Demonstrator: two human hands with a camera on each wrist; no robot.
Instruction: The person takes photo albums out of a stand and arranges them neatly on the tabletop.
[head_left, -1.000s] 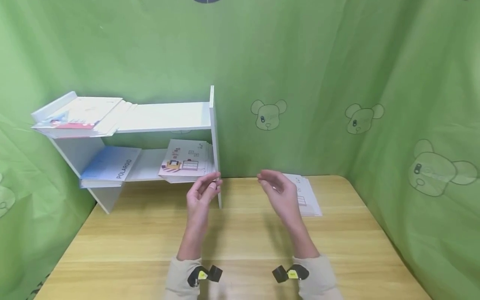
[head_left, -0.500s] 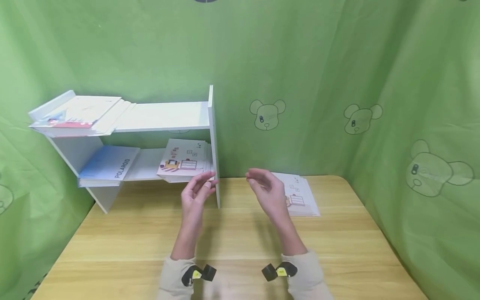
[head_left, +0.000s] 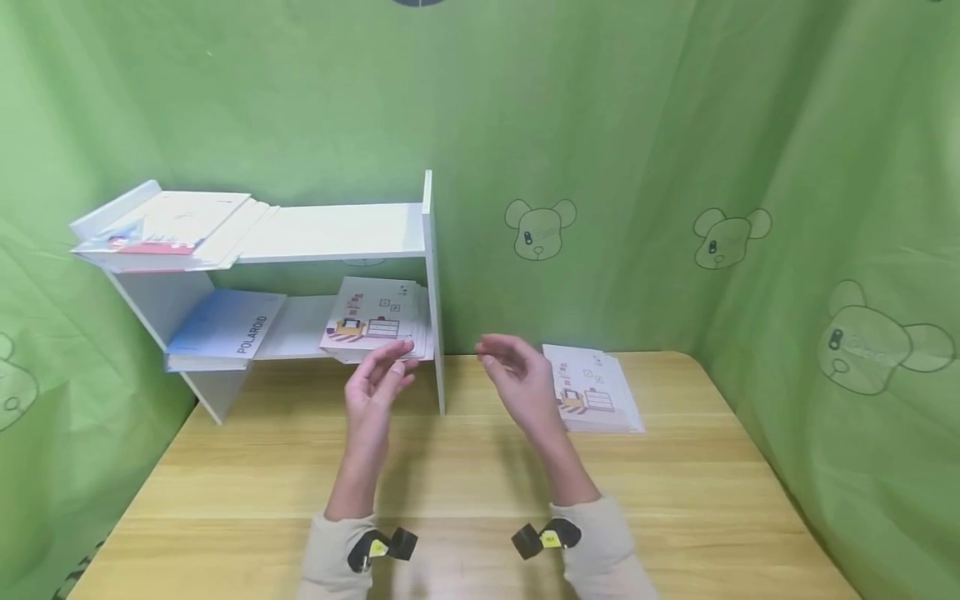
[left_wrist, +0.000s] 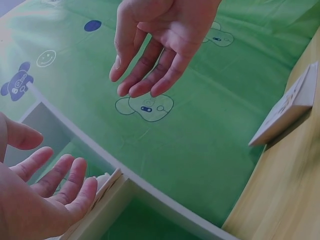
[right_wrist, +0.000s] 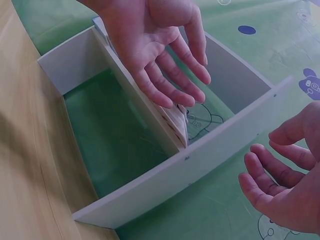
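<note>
Two hands in view, both raised over one wooden desk point(head_left: 465, 467). We see the left hand point(head_left: 377, 383) with its fingers relaxed and slightly bent, thumb apart from them. The right hand point(head_left: 519, 379) is the same: loose fingers, gentle curve, palm toward the left hand. The two hands are apart.

Just to the right of the right hand, on the desk, we record one stack of picture books point(head_left: 596, 387), its top cover showing a yellow vehicle; we cannot count the volumes.

Beyond and to the left of the left hand stands one white bookshelf point(head_left: 345, 232) with two shelves. We count three groups of books on it. Nearest the left hand, on the lower shelf, is one vehicle-cover stack point(head_left: 375, 310); farther left on that shelf, one blue POLAROID book point(head_left: 225, 325); above, at the far left, one upper-shelf pile point(head_left: 172, 223).

Behind both hands hangs a green curtain point(head_left: 615, 108); right of the bookshelf we count three bear heads point(head_left: 537, 233). At the cuffs, two black wrist devices point(head_left: 528, 540), one per arm.
</note>
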